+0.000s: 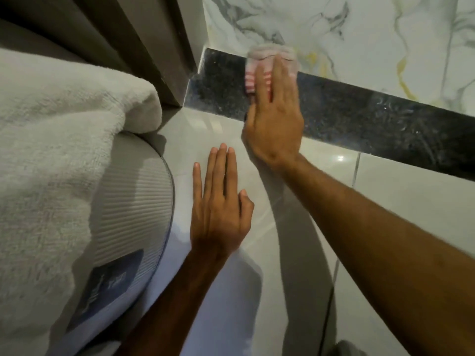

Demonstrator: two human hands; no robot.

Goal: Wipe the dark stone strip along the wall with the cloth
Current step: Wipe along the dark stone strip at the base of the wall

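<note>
The dark speckled stone strip (359,119) runs along the foot of the white marbled wall, from the upper middle down to the right edge. My right hand (276,119) lies flat on a pink-and-white striped cloth (259,62) and presses it against the strip near its left end. Most of the cloth is hidden under my fingers. My left hand (221,206) rests flat on the pale floor tile, fingers together and empty, below and left of the right hand.
A mattress corner (133,201) with a white towel-like cover (51,140) fills the left side. A grey-brown upright panel (154,47) stands at the strip's left end. Glossy pale floor tiles (398,201) lie in front of the strip.
</note>
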